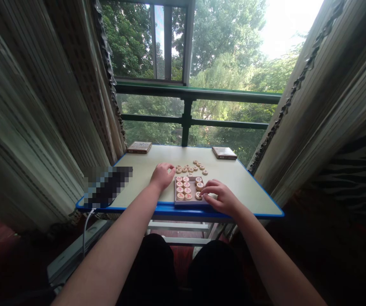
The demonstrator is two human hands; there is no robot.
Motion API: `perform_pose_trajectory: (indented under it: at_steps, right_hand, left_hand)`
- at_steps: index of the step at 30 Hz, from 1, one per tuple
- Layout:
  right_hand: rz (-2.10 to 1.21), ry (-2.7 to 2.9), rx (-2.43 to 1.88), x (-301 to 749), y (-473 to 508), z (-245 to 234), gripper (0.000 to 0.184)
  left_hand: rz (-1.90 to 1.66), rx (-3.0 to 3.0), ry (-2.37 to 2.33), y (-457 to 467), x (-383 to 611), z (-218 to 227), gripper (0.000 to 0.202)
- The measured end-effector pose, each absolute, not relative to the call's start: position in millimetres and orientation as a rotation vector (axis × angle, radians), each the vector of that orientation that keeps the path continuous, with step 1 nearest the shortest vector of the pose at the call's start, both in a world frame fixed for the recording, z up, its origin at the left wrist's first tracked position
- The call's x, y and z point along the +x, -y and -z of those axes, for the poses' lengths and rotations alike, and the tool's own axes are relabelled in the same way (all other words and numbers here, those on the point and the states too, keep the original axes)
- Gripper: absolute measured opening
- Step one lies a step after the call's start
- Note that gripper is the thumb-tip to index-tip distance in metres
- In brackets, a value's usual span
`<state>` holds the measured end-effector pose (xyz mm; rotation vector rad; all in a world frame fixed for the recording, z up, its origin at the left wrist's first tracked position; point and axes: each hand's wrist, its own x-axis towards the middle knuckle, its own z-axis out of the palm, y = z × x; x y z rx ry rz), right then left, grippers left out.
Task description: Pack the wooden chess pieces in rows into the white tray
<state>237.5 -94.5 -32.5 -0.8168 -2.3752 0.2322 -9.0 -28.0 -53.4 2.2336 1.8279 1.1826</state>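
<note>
A shallow tray [190,202] sits at the near edge of the table [138,170], filled in rows with several round wooden game pieces [183,190]. More loose round pieces [192,167] lie on the table just behind the tray. My left hand [161,175] rests curled at the tray's far left corner, fingertips by the loose pieces. On the tray's right edge lies my right hand [221,196], its fingers pinched on one round piece [198,195] inside the tray.
Two flat wooden boxes lie at the back corners, one left [139,147], one right [224,152]. A dark blurred object [108,186] with a cable lies at the table's left. Curtains flank a window with a green railing [186,94] behind.
</note>
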Motion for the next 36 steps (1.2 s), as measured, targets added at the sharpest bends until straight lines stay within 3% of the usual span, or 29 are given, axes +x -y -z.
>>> perform_pose_trajectory:
  at_steps: [21, 29, 36]
  right_hand:
    - [-0.153, 2.524, -0.751, 235.7, 105.3, 28.7, 0.018]
    - [-0.150, 2.495, -0.801, 234.0, 100.6, 29.6, 0.012]
    - [-0.141, 2.480, -0.824, 234.7, 99.2, 30.8, 0.010]
  left_hand:
    - [-1.129, 2.242, -1.826, 29.6, -6.7, 49.6, 0.023]
    - [-0.952, 1.767, -2.486, 46.4, -12.0, 35.6, 0.035]
    - [-0.860, 1.526, -2.575, 43.3, -36.2, 34.3, 0.042]
